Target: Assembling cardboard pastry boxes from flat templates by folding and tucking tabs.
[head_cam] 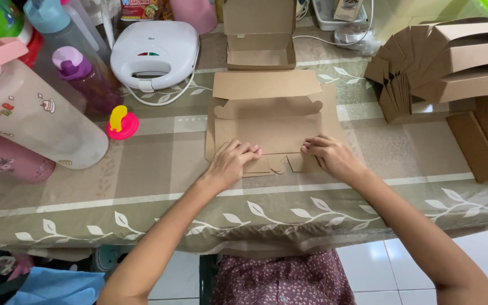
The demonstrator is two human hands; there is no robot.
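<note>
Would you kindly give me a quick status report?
Left hand and right hand pressing flat cardboard box blank. Folded box behind. Nothing obstructing.

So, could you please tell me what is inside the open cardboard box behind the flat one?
The open cardboard box shows only bare brown floor and walls; its near wall hides the front strip of the floor. Both hands press the flat cardboard blank.

Left hand, right hand press flat box.

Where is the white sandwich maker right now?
In the head view, the white sandwich maker sits at the far left of the table, left of the open cardboard box and just right of the purple-capped bottle.
</note>
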